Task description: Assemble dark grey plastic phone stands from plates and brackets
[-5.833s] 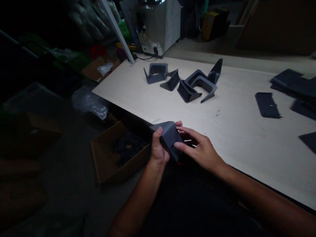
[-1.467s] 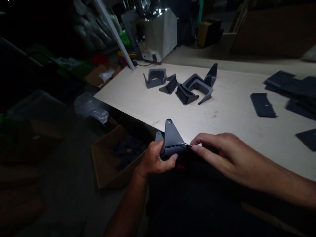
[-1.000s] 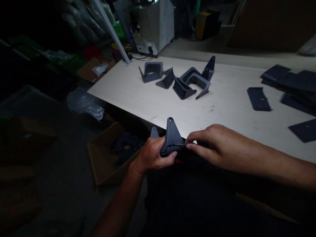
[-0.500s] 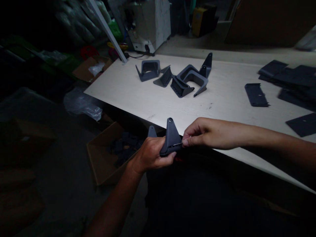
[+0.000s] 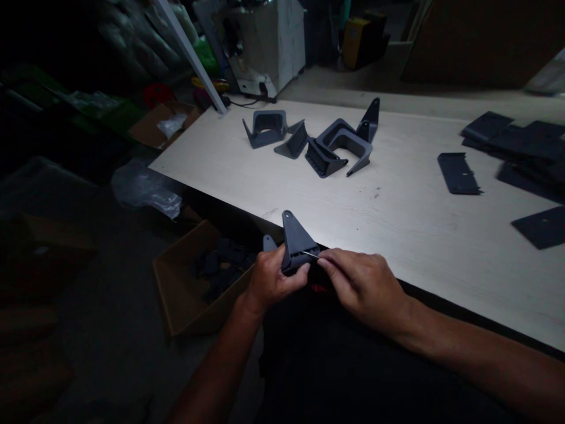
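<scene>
Looked down over a dim workshop, with a pale table (image 5: 406,218) stretching from the middle to the right edge. Saw at left, in shadow, an open carton (image 5: 142,126) with clear plastic (image 5: 172,125) inside, and nearer, a crumpled plastic bag (image 5: 145,185). Found next, below the table's front edge, a cardboard box (image 5: 176,288) partly filled with dark parts (image 5: 220,265). Noted farther back a white-sided machine (image 5: 285,44). Gripped a dark gray bracket (image 5: 298,238) in the left hand (image 5: 269,280), with the thumb along its lower edge and its holed, tapering tab pointing up. Spotted on the tabletop behind, well apart from both hands, loose brackets (image 5: 324,158) of similar gray, some touching. Pinched a thin metal tool (image 5: 311,255) between thumb and fingers of the right hand (image 5: 366,288), with its tip at the bracket's slotted lower edge; could not tell whether inserted. Came at far right upon flat dark panels: a single panel (image 5: 458,174), an overlapping pile (image 5: 516,141) and, nearer, another panel (image 5: 541,227).
</scene>
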Action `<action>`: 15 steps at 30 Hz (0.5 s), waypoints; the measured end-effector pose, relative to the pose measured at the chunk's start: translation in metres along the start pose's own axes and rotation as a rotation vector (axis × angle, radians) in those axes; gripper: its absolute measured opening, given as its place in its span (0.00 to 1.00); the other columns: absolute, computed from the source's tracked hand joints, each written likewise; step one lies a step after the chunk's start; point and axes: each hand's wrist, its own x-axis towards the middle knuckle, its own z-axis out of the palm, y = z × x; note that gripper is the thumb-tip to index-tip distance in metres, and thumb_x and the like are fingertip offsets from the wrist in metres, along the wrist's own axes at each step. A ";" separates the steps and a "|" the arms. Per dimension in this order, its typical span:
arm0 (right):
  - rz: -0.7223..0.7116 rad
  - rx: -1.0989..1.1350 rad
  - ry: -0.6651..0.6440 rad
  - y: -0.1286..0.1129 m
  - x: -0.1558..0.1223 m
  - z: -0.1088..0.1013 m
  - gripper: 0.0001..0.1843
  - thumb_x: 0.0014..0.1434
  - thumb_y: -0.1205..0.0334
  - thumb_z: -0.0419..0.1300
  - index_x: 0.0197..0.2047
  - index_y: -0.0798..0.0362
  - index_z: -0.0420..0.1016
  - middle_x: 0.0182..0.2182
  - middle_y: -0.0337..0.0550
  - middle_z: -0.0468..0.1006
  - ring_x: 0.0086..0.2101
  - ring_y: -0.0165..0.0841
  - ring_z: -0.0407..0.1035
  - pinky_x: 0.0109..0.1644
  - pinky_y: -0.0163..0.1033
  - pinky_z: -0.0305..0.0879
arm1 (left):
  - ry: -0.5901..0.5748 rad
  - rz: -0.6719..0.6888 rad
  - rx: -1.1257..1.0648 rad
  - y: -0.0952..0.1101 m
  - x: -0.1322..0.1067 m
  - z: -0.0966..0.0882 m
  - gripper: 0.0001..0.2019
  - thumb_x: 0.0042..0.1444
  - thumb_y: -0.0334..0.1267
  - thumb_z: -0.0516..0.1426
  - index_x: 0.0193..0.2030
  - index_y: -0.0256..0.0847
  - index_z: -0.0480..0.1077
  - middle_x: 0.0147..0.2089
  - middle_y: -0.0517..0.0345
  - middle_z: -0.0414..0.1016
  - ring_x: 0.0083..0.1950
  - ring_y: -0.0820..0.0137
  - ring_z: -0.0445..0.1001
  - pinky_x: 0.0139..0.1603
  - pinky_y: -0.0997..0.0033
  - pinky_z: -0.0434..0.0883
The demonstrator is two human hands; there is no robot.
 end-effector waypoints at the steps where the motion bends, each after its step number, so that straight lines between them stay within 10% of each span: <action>1: -0.026 0.030 0.059 0.002 -0.003 0.007 0.13 0.75 0.62 0.54 0.51 0.54 0.80 0.41 0.47 0.85 0.39 0.36 0.80 0.44 0.39 0.71 | 0.019 -0.023 -0.027 0.001 0.000 0.001 0.07 0.59 0.39 0.63 0.39 0.38 0.73 0.28 0.63 0.73 0.25 0.75 0.69 0.26 0.77 0.64; 8: -0.030 0.238 0.177 -0.004 -0.008 0.007 0.11 0.73 0.61 0.58 0.50 0.53 0.81 0.40 0.46 0.85 0.36 0.35 0.79 0.42 0.38 0.74 | 0.121 0.087 -0.081 0.007 0.011 0.001 0.09 0.55 0.37 0.64 0.29 0.39 0.68 0.22 0.68 0.62 0.21 0.79 0.60 0.23 0.78 0.57; 15: 0.329 0.372 -0.194 0.003 0.000 -0.118 0.20 0.70 0.44 0.62 0.42 0.52 0.84 0.32 0.43 0.81 0.31 0.32 0.73 0.30 0.33 0.66 | 0.153 -0.207 -0.178 0.000 0.012 -0.018 0.11 0.59 0.43 0.61 0.31 0.38 0.74 0.25 0.60 0.74 0.25 0.71 0.72 0.27 0.75 0.70</action>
